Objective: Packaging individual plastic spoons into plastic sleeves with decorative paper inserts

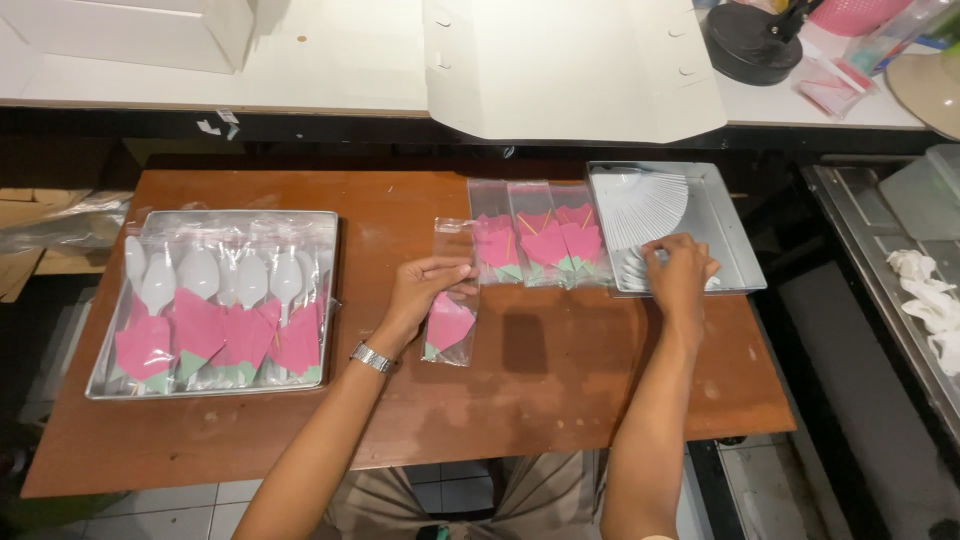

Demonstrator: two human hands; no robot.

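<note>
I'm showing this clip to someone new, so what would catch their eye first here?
Probably the bright pink napkins: a row packed with white spoons in the metal tray at left, and more in clear bags mid-table. Next, the left hand holding one bag upright, while the right hand reaches into the right tray of fanned white spoons.

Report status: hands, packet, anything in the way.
Left hand pinches clear packet with pink napkin. Right hand on white spoons in right tray. Nothing between them.

Left hand [425, 290] raised, fingers [452, 270] pinched shut; right hand [678, 272] stretched forward, fingers curled down
</note>
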